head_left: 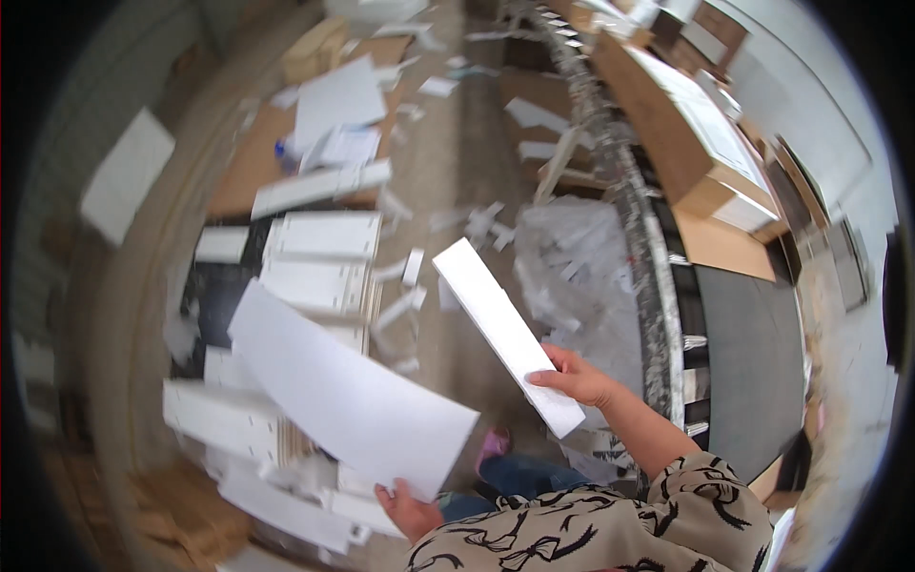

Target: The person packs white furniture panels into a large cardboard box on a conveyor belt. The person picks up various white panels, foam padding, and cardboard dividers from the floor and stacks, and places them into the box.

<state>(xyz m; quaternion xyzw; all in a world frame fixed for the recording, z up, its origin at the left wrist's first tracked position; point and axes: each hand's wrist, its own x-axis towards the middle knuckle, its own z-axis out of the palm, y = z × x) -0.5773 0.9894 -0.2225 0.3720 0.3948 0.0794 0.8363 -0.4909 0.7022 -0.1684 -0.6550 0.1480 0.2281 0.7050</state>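
Observation:
A large thin white sheet [348, 381] is gripped at its near edge by my left hand [411, 510], thumb and fingers closed on it. It slants out over the stacked white panels on the left. In my right hand [577, 377] is a long narrow white board [505, 334], pinched near its lower end with the thumb on top. The board points up and away to the left, held in the air over the floor. Beneath the sheet lie stacks of white panels [319, 262] with small holes along their edges.
To the right runs a conveyor with a worn metal rail [653, 286] and a dark belt [748, 353]. A brown carton [658, 124] with white pieces sits on it. Clear plastic film [577, 267] lies beside the rail. White scraps [496, 229] litter the floor [443, 143].

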